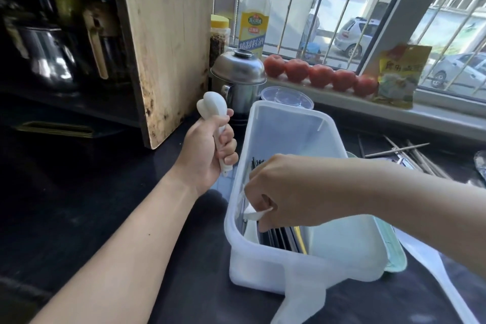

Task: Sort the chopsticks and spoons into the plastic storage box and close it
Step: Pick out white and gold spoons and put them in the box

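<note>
A: Where is your box [282, 268]?
B: It stands open on the dark surface [79, 192] right in front of you, with dark chopsticks [278, 238] lying along its bottom.

A: What is your right hand [286, 192] doing?
B: It reaches down into the box, fingers curled, pinching a white spoon [253, 214] above the chopsticks.

A: And your left hand [210, 152]?
B: It sits just left of the box, fist wrapped round the handles of a few white spoons [213, 108] held upright, bowls on top.

A: What else lies near the box?
B: A pale green lid [393, 252] rests against the box's right side, and a clear ladle [431, 263] lies just beyond that. Further right, loose chopsticks [410, 155] lie scattered on the surface.

A: And behind the box?
B: A clear round tub [286, 97] touches the far end, with a steel pot [238, 79] beside it. A wooden board [168, 42] stands upright to the box's far left. Beyond the box, a row of tomatoes [320, 75] lines the sill, with a bottle [255, 13] and a yellow packet [399, 76] at either end.
</note>
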Available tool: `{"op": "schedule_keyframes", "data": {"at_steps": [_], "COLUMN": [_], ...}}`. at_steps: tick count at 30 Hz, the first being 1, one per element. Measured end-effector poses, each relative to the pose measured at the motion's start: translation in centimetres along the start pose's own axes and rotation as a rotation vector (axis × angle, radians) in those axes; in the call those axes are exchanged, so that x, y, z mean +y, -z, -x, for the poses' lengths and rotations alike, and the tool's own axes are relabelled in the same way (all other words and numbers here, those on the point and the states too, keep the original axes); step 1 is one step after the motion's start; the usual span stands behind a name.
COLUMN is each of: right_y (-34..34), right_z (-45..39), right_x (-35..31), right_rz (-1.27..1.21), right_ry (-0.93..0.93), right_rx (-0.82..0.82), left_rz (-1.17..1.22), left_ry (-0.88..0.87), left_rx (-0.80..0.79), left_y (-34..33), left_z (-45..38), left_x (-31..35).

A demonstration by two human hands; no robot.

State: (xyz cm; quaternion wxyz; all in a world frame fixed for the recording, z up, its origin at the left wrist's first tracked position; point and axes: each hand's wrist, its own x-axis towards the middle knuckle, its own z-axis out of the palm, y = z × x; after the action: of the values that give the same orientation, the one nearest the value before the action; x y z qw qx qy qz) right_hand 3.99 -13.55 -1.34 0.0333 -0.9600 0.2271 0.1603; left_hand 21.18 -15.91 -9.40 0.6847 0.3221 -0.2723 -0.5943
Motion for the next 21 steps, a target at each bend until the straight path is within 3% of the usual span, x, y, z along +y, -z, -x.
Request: {"op": "schedule_keyframes", "data": {"at_steps": [6, 13, 17, 21], "right_y": [-0.8, 0.2, 3.5, 5.6], "right_z": [-0.7, -0.5, -0.9, -2.2], "right_x": [-1.1, 0.7, 4.2, 5.4], "right_rz": [-0.036, -0.190, -0.204, -0.618], "right_ry": [0.041, 0.003, -0.270, -0.387], "right_rx": [-0.174, -0.212, 0.051, 0.450], "left_rz": [-0.045, -0.021, 0.016, -0.029], "left_ry": [-0.016, -0.014, -0.013, -0.072], "left_rx": [-0.029, -0.028, -0.021, -0.048], "left_y": [0.0, 0.0, 0.4, 0.5], "left_z": [0.2, 0.1, -0.2, -0.2], "left_x": [-0.2, -0.2, -0.1, 0.0]}}
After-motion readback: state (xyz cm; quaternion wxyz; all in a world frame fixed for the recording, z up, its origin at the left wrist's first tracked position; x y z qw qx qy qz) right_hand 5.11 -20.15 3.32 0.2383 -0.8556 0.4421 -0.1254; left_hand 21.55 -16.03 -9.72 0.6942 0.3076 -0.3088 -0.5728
